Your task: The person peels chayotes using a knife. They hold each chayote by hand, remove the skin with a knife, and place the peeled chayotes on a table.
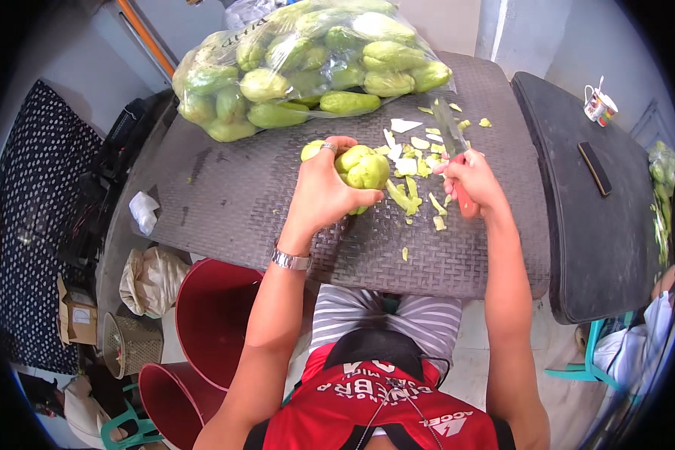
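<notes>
My left hand [324, 189] grips a pale green chayote [366, 168] just above the table, thumb on its near side. Another green chayote [311, 151] shows partly behind that hand; whether it is also held I cannot tell. In my right hand [475, 180] is a knife [448, 127], its orange-red handle in the closed fingers and its broad blade pointing away from me. The blade is apart from the held chayote. Between and beyond my hands lie green peelings [403, 196] and whitish cut pieces [406, 166].
A large clear bag of chayotes [307, 75] fills the far side of the dark woven-pattern table [225, 217]. Right of it, a black table [577, 247] holds a mug [598, 105] and a dark phone [594, 169]. Red bins [210, 322] stand below at left.
</notes>
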{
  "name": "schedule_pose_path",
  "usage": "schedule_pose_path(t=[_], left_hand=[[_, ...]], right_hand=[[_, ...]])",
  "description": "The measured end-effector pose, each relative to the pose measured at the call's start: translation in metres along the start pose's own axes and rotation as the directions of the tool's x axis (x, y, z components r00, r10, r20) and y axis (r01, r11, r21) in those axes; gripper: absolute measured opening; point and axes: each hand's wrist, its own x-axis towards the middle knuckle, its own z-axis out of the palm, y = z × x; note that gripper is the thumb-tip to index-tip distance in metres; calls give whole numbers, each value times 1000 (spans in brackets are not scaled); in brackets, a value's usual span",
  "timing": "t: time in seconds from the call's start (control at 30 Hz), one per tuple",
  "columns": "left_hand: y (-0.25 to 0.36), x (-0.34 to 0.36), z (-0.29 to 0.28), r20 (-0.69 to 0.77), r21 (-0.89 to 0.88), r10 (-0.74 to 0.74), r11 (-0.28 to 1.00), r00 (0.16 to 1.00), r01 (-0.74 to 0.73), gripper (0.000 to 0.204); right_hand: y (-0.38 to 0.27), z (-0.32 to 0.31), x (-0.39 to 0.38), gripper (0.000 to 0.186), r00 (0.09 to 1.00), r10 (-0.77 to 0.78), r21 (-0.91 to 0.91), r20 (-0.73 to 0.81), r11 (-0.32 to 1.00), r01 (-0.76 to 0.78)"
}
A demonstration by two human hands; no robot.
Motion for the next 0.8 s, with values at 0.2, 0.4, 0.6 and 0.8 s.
schedule_pose_path(t=[0.2,0.4,0.6,0.8], left_hand=[[-7,10,31,144,-13,-35,999,989,37,97],[-3,3,60,149,171,52,982,988,-78,95],[-10,-4,61,170,261,118,952,978,-160,103],[-3,-3,59,260,374,19,920,966,-118,102]], right_hand=[[0,-2,1,38,992,-117,50,-47,992,119],[-2,-1,0,44,981,-168,108,-95,978,178],[-6,2,-2,37,982,-128,137,-138,980,147],[-3,2,-1,27,938,-321,203,-135,917,343]])
